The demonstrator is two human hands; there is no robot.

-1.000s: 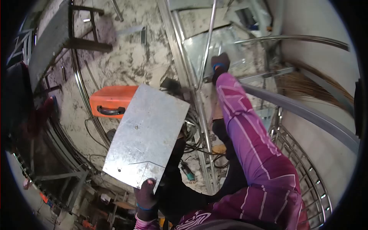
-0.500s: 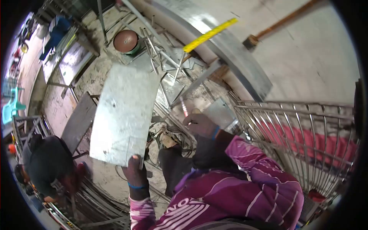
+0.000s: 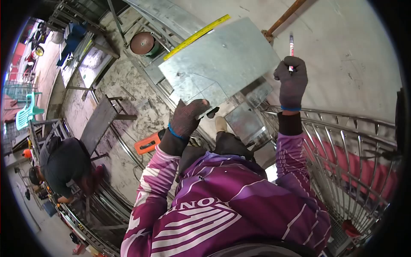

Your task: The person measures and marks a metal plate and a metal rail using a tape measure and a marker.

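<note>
The metal sheet (image 3: 224, 58) is flat, grey and dull-shining, with thin lines drawn near its lower corner. It is held up in the air in front of the person, its long side rising toward the right. The left hand (image 3: 188, 116) pinches this corner in a closed grip. The right hand (image 3: 292, 79) is closed around a marker (image 3: 291, 43) that points up. Below are a stained concrete floor (image 3: 122, 83), an orange case (image 3: 147, 143) and a steel railing (image 3: 342, 141).
</note>
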